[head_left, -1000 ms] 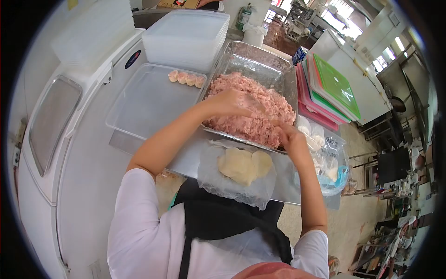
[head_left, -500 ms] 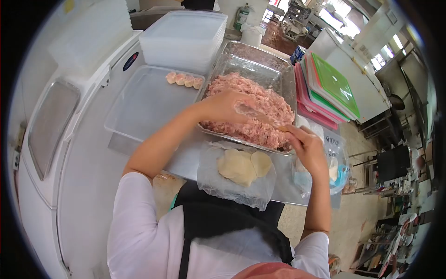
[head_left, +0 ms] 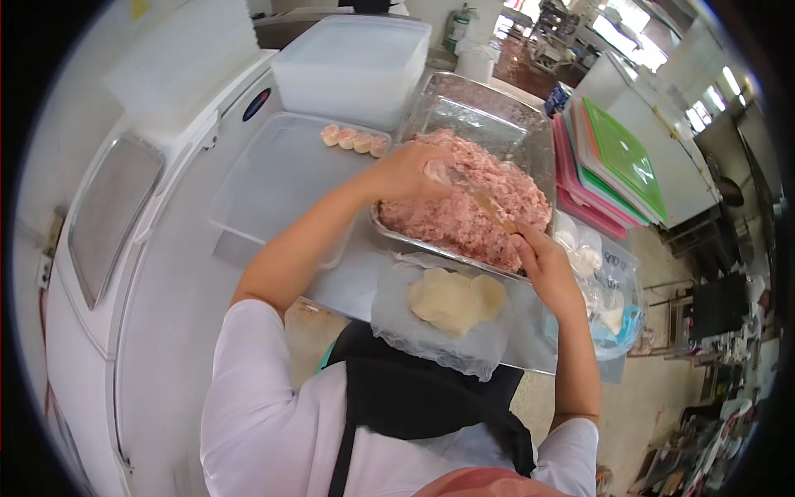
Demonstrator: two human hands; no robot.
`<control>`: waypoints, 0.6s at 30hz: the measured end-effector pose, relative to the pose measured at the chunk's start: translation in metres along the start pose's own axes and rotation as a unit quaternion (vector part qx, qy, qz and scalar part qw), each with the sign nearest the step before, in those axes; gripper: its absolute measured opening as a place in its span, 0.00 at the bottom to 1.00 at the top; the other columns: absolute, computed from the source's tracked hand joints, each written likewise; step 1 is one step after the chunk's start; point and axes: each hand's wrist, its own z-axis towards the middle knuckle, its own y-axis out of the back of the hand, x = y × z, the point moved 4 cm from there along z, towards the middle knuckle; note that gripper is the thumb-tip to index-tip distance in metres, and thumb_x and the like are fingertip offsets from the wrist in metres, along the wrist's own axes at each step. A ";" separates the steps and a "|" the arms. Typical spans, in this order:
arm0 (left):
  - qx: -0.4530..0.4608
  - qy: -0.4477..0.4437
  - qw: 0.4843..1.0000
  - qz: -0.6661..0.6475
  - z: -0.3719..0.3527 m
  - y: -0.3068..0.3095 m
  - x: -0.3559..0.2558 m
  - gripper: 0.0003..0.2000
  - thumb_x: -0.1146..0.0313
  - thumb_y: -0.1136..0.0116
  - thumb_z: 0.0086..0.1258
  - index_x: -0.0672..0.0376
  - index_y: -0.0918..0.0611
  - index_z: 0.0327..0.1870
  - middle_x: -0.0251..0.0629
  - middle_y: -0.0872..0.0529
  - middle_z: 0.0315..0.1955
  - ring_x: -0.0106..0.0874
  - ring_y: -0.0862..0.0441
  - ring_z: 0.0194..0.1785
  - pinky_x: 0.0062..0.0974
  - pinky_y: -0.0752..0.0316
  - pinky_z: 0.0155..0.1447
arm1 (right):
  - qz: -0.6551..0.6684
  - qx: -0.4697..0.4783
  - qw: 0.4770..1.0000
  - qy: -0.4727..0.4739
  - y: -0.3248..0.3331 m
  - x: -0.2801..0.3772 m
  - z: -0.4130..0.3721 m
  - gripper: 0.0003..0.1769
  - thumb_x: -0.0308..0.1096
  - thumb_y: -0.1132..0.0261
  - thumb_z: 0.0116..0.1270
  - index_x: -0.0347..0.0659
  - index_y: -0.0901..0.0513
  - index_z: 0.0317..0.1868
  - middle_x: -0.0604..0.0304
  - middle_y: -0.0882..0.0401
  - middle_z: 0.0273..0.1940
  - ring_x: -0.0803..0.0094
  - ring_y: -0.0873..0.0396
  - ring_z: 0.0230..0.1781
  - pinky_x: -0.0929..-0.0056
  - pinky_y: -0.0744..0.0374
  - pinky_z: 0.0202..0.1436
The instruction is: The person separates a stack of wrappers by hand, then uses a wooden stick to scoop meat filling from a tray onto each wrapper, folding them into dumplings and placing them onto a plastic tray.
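Observation:
My right hand [head_left: 540,255] grips the handle end of a thin, flat spatula [head_left: 495,213], whose far end reaches toward my left hand. My left hand [head_left: 412,172] is curled over the left side of a heap of pink minced meat [head_left: 489,186]. Something pale shows at its fingertips, too covered to make out. The meat lies in a deep metal tray [head_left: 530,124]. Nearer my body, round pale dough wrappers [head_left: 451,302] lie on crumpled clear plastic [head_left: 397,319]. A short row of filled dumplings [head_left: 354,140] sits at the back of a translucent plastic tray [head_left: 273,178].
Stacked translucent containers [head_left: 348,70] stand behind the plastic tray. Coloured lids, green on top [head_left: 625,157], are piled right of the meat. A plastic bag of white packets [head_left: 609,286] lies by my right forearm. A white freezer [head_left: 174,273] is at left.
The whole view has shifted, so everything sits slightly further right. My left hand stays over the meat, and my right hand keeps its grip on the spatula, which is now angled more steeply.

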 end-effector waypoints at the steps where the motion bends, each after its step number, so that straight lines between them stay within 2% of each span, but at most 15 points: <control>1: -0.006 0.027 1.000 0.013 0.000 0.008 0.009 0.26 0.53 0.27 0.55 0.58 0.17 0.52 0.41 0.13 0.45 0.34 0.17 0.49 0.31 0.25 0.54 | 0.037 0.006 0.999 0.006 -0.004 -0.013 0.004 0.16 0.36 0.42 0.76 0.34 0.21 0.54 0.58 0.21 0.32 0.72 0.23 0.28 0.73 0.26 0.31; 3: -0.017 0.048 0.998 0.030 -0.005 0.034 0.039 0.24 0.54 0.28 0.57 0.57 0.17 0.51 0.40 0.13 0.44 0.32 0.18 0.47 0.29 0.25 0.53 | 0.198 0.042 0.970 -0.131 -0.013 -0.047 0.000 0.15 0.37 0.41 0.75 0.34 0.20 0.54 0.63 0.25 0.28 0.79 0.29 0.23 0.78 0.32 0.25; 4: -0.020 0.059 0.997 0.040 -0.009 0.050 0.059 0.23 0.54 0.29 0.58 0.57 0.17 0.51 0.39 0.13 0.44 0.31 0.18 0.46 0.29 0.25 0.52 | 0.275 0.060 0.938 -0.202 -0.019 -0.059 -0.006 0.15 0.37 0.41 0.75 0.35 0.20 0.54 0.66 0.27 0.26 0.82 0.32 0.20 0.81 0.35 0.22; 6: -0.087 0.107 0.989 -0.049 -0.021 0.083 0.110 0.25 0.52 0.28 0.56 0.58 0.17 0.50 0.40 0.14 0.43 0.32 0.18 0.46 0.29 0.25 0.51 | 0.330 0.045 0.916 -0.225 -0.022 -0.060 -0.010 0.15 0.37 0.41 0.75 0.36 0.20 0.53 0.69 0.30 0.25 0.85 0.37 0.18 0.83 0.41 0.19; 7: -0.117 0.130 0.984 -0.032 -0.028 0.102 0.139 0.25 0.53 0.28 0.56 0.59 0.17 0.50 0.42 0.14 0.43 0.33 0.18 0.45 0.29 0.24 0.50 | 0.356 0.038 0.903 -0.238 -0.024 -0.062 -0.011 0.14 0.37 0.40 0.75 0.36 0.19 0.53 0.71 0.31 0.24 0.87 0.40 0.16 0.85 0.44 0.18; 10: -0.182 0.194 0.961 0.078 -0.055 0.140 0.200 0.22 0.58 0.31 0.57 0.60 0.18 0.50 0.44 0.14 0.41 0.35 0.17 0.45 0.30 0.24 0.51 | 0.414 0.030 0.879 -0.234 -0.025 -0.070 -0.014 0.15 0.37 0.42 0.76 0.35 0.20 0.54 0.70 0.31 0.23 0.86 0.40 0.17 0.85 0.43 0.17; 14: -0.212 0.268 0.911 0.231 -0.069 0.146 0.219 0.23 0.65 0.34 0.57 0.60 0.21 0.55 0.48 0.14 0.42 0.42 0.16 0.48 0.35 0.24 0.52 | 0.445 0.013 0.864 -0.234 -0.026 -0.077 -0.016 0.17 0.39 0.43 0.76 0.34 0.20 0.54 0.70 0.31 0.23 0.86 0.39 0.16 0.87 0.43 0.16; 17: -0.281 0.297 0.878 0.250 -0.069 0.133 0.222 0.29 0.66 0.33 0.55 0.59 0.26 0.60 0.50 0.14 0.45 0.48 0.17 0.50 0.38 0.24 0.54 | 0.462 0.009 0.855 -0.235 -0.026 -0.079 -0.017 0.17 0.39 0.42 0.76 0.33 0.20 0.54 0.69 0.31 0.23 0.86 0.39 0.16 0.87 0.43 0.16; 18: -0.275 0.309 0.874 0.256 -0.064 0.131 0.229 0.29 0.65 0.32 0.56 0.59 0.27 0.60 0.50 0.14 0.44 0.47 0.17 0.50 0.39 0.24 0.53 | 0.466 0.008 0.853 -0.234 -0.026 -0.079 -0.017 0.18 0.40 0.42 0.76 0.33 0.20 0.54 0.69 0.31 0.23 0.86 0.39 0.16 0.87 0.43 0.15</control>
